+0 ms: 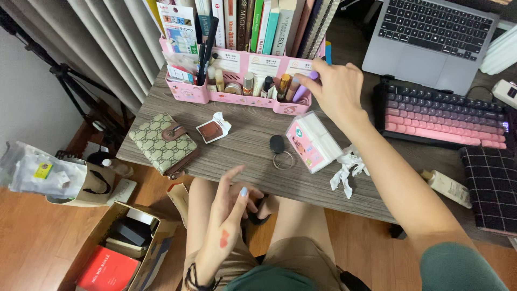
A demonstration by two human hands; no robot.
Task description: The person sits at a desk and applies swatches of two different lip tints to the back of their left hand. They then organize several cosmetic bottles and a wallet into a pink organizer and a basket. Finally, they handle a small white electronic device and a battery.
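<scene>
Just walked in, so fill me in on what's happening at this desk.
A person sits at a grey wooden desk. Their right hand reaches to the pink organizer, fingers pinching a purple-capped tube at its front compartment. The left hand hangs open over the lap, holding nothing. A patterned wallet, key ring and pink tissue pack lie on the desk.

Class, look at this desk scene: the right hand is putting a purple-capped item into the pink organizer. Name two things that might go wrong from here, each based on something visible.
1. The right hand slots the purple-capped item into a crowded compartment of the pink organizer; it might knock the neighbouring tubes askew.
2. The forearm reaches over the pink tissue pack and crumpled tissue near the table edge; pulling back could sweep the tissue off.
</scene>
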